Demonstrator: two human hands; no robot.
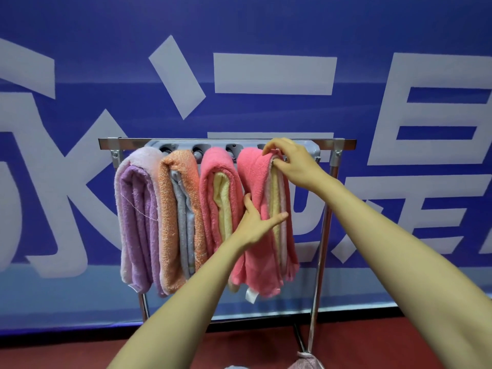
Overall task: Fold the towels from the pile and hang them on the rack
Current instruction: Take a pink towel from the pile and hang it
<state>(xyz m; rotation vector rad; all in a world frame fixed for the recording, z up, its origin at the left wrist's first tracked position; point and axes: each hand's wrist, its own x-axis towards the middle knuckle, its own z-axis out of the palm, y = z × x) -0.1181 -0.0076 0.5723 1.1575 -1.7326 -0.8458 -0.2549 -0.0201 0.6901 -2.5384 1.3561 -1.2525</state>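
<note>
My right hand (pixel 292 161) is up at the top bar of the rack (pixel 186 141). Its fingers (pixel 269 150) curl over the fold of the pink towel (pixel 257 249) and pinch its top layers where it drapes across the bar. Lower down, my left hand (pixel 254 222) lies against the same towel. The fingers (pixel 279 217) are stretched straight across its front, and the thumb points up along its left edge. I see no curl in that hand, only a flat press.

Just left of the left thumb hangs a second pink towel (pixel 209 209) with a yellow layer inside, touching the one I hold. Beyond it are an orange towel (pixel 167 222) and a purple towel (pixel 133 222), all packed side by side on the bar.

Behind my right fingertips a grey plastic fitting (pixel 312 149) sits against the bar, close to my knuckles. The rack's right upright (pixel 322 235) runs down just right of the towel, under my right forearm. A blue banner (pixel 80 62) with large white characters fills the background. A mauve cloth (pixel 306 363) lies on the red floor (pixel 80 352) at the foot of that upright, well below both hands.
</note>
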